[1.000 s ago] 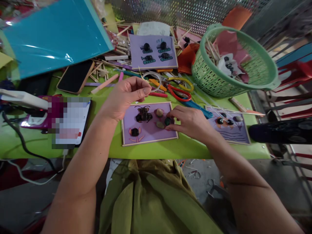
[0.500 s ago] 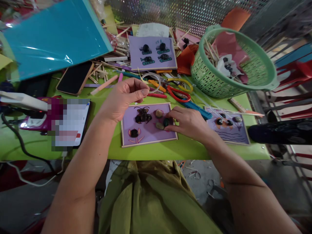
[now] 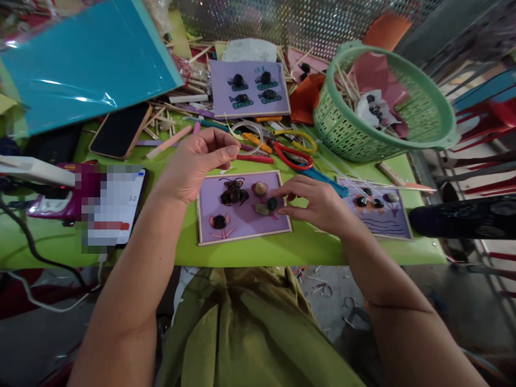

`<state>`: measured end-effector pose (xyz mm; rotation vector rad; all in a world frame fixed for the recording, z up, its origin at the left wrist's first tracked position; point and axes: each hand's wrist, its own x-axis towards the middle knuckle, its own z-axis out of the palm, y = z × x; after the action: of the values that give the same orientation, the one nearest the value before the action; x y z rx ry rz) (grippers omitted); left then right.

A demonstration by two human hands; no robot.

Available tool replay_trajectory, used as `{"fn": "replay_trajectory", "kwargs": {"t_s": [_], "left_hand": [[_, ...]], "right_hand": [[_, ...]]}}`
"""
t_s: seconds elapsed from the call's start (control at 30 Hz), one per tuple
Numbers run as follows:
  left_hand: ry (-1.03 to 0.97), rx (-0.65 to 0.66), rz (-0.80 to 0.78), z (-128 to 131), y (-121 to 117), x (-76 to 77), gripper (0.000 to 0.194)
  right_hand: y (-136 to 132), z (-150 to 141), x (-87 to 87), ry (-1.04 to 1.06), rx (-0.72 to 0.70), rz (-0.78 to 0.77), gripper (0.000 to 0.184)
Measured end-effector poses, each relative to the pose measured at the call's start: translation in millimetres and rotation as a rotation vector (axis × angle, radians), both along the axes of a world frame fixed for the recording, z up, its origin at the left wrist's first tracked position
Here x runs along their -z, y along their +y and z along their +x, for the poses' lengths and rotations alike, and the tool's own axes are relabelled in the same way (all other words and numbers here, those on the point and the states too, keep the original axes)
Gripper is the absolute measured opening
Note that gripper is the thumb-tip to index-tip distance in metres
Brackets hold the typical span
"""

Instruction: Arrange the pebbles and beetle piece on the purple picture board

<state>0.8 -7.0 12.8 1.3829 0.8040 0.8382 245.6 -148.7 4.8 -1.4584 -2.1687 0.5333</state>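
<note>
- Hovering over the purple card (image 3: 242,207) on the green surface (image 3: 258,250), the right hand (image 3: 318,201) is being held with its fingers (image 3: 282,192) spread apart, their tips just beside the dark green pebble (image 3: 273,203) and not closed on it.
- Being raised above the card's far edge, the left hand (image 3: 193,164) is being kept with thumb and forefinger pinched together; whether anything is being gripped cannot be told.
- The pebble is likely being risked: a nudge from the fingertips could be shifting it, or the pale stones (image 3: 260,188) beside it, out of place.
- The phone screen (image 3: 108,207) is being blurred out, and the basket (image 3: 382,102) contents are hard to make out.
</note>
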Motion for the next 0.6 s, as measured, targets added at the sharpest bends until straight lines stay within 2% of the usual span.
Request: {"fn": "replay_trajectory", "kwargs": {"t_s": [0.13,0.3,0.6], "left_hand": [[-0.003,-0.012,-0.018,-1,0,-1.2,0.018],[0.001,-0.035,-0.024,-2,0,-1.8,0.017],[-0.010,-0.018,-0.049,-3,0,-2.9,0.015]], "right_hand": [[1,2,6.3,0.059,-0.021,0.018,0.019],[0,0,14.9,0.030,-0.018,0.035,0.015],[1,-3,14.0,-0.055,0.011,0.034,0.017]]}}
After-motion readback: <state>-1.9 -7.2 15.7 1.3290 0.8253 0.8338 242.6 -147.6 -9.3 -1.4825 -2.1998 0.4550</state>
